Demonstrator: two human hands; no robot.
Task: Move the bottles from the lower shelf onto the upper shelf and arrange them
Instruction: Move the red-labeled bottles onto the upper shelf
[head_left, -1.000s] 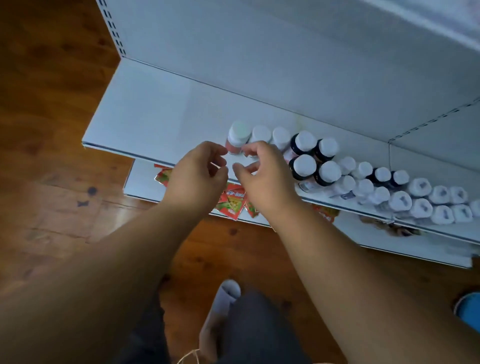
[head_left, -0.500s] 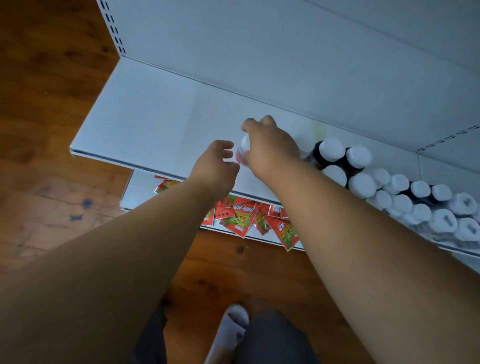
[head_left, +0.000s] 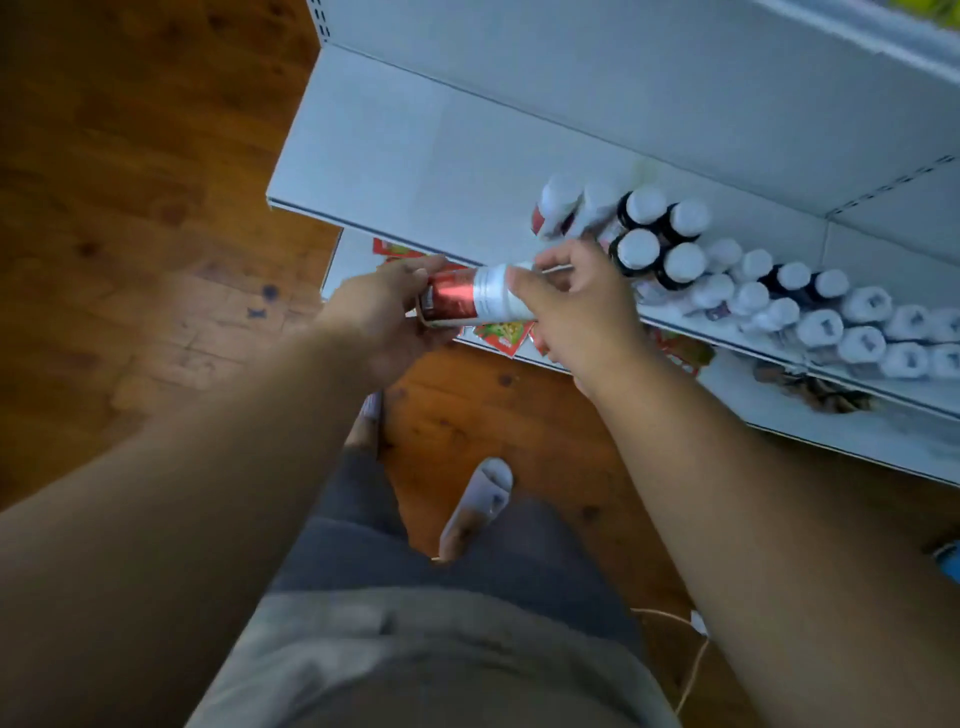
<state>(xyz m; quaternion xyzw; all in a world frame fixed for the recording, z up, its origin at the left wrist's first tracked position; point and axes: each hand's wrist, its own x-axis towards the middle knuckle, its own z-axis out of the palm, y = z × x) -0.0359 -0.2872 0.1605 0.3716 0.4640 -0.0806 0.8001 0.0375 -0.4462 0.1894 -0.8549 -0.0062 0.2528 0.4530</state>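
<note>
Wide white metal upper shelf (head_left: 415, 150), bare at left, white-capped bottles (head_left: 737, 280) crowded at right. Below it, lower shelf (head_left: 348, 260) strewn with red snack packets (head_left: 504, 335). In front of the shelf edge, red-labelled white-capped bottle (head_left: 467, 300) lying sideways, gripped at the base by left hand (head_left: 387, 312), pinched at the cap by right hand (head_left: 576, 306).

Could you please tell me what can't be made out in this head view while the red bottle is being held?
- Red bottle: label text is motion-blurred; its base is hidden by the left hand, part of its white cap by the right hand.
- Lower shelf: mostly hidden under the upper shelf.
- Bottle row: cut off at the right edge.
</note>
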